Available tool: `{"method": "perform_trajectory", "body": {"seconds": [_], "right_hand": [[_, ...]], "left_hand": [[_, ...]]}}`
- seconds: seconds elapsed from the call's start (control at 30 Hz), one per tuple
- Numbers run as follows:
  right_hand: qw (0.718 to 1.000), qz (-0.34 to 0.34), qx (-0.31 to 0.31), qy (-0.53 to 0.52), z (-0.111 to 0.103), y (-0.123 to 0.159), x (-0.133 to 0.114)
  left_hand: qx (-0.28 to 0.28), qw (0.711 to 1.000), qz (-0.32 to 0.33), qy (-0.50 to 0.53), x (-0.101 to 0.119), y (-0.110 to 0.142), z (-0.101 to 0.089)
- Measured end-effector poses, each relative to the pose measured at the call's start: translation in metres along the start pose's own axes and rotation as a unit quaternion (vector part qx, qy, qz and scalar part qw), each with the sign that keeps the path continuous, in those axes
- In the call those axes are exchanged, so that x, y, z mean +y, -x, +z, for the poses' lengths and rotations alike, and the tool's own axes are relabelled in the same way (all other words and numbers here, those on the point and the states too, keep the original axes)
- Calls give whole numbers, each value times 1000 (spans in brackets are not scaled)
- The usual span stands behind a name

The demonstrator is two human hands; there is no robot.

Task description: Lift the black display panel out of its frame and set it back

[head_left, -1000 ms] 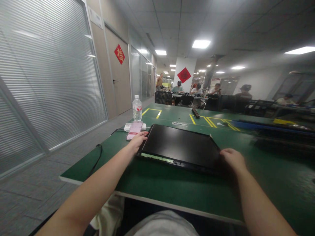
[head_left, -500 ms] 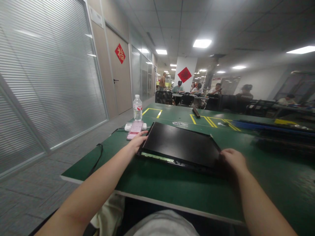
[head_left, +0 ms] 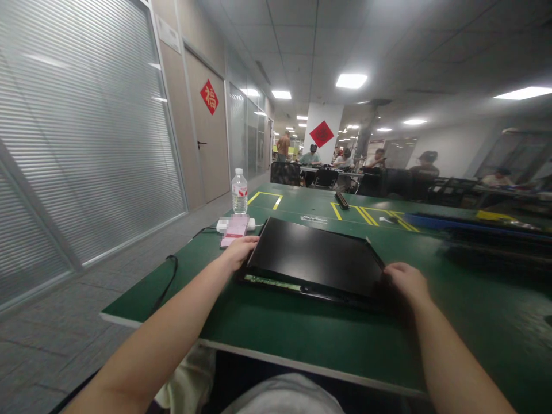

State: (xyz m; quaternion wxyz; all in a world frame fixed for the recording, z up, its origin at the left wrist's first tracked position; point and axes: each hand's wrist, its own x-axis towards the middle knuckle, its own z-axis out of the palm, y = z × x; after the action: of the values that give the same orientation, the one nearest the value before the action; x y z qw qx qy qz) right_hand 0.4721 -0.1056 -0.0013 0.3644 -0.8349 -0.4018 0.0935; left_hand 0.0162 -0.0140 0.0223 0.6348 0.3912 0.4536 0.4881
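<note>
A flat black display panel (head_left: 317,260) lies on the green table (head_left: 302,336), with a strip of green circuit board along its near edge. My left hand (head_left: 240,251) grips the panel's left edge, fingers curled round it. On the panel's right near corner my right hand (head_left: 407,283) holds the edge, its fingers closed over it. The near side of the panel seems slightly raised off the table.
Just left of the panel lie a pink phone (head_left: 234,228) and a white power strip (head_left: 224,225), with a water bottle (head_left: 239,191) behind. A black cable (head_left: 166,282) hangs off the left edge. Dark trays (head_left: 483,230) fill the right. Several people sit at far tables.
Both hands keep their hold on the panel's edges. The view has shifted slightly; the panel sits almost where it was.
</note>
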Motion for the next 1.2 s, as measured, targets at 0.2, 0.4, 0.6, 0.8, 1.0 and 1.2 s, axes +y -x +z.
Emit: {"method": "perform_trajectory", "body": {"seconds": [0.2, 0.4, 0.6, 0.8, 1.0, 1.2], "right_hand": [[1000, -2, -3, -10, 4, -3, 6], [1000, -15, -6, 0, 4, -6, 9], [1000, -15, 3, 15, 3, -6, 7], [1000, -24, 8, 12, 5, -8, 10], [1000, -12, 8, 12, 5, -7, 7], [999, -20, 14, 22, 4, -4, 5]], "left_hand": [[20, 999, 5, -25, 3, -1, 1], [37, 996, 33, -69, -4, -5, 0], [14, 988, 65, -138, -10, -4, -4], [-10, 979, 86, -182, -8, 1, -3], [-14, 977, 90, -195, -9, 0, -4], [-16, 979, 131, -152, -7, 0, -2]]}}
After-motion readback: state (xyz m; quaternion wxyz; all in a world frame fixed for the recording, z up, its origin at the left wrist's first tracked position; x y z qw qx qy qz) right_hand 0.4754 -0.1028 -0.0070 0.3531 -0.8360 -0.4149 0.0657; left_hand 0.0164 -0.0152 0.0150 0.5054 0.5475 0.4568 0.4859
